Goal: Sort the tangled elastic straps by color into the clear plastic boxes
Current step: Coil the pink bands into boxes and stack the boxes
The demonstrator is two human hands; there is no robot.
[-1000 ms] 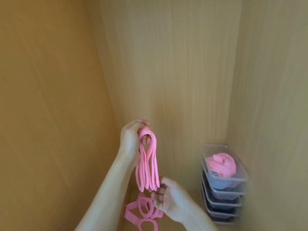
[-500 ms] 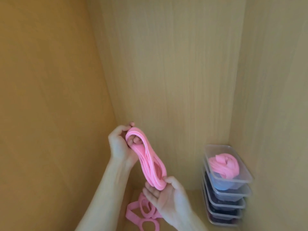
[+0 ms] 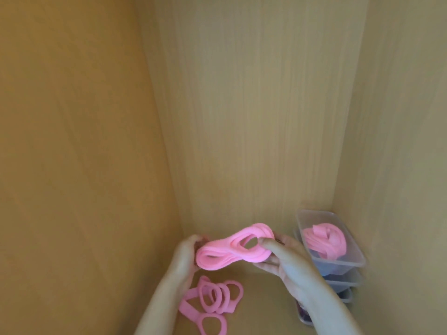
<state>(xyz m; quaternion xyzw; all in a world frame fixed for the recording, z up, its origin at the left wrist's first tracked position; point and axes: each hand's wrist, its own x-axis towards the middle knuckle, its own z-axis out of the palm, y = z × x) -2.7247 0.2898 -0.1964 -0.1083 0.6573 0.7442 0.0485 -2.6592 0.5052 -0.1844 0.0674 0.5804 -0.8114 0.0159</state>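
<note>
A folded bundle of pink elastic straps (image 3: 225, 252) lies almost level between my two hands. My left hand (image 3: 185, 253) grips its left end, and my right hand (image 3: 281, 256) holds its right end, thumb hooked through a loop. Below them a tangle of loose pink straps (image 3: 212, 301) lies on the wooden floor. At the right corner stands a stack of clear plastic boxes (image 3: 348, 262); the top one holds coiled pink straps (image 3: 321, 240). The lower boxes hold something dark.
I am looking into a wooden cabinet: a side wall (image 3: 72, 165) on the left, a back panel (image 3: 254, 117) ahead, another wall on the right. The box stack sits tight in the back right corner.
The bundle hung upright from my raised left hand; now both hands have come down and it lies nearly level. My right hand took hold of its far end, close to the boxes.
</note>
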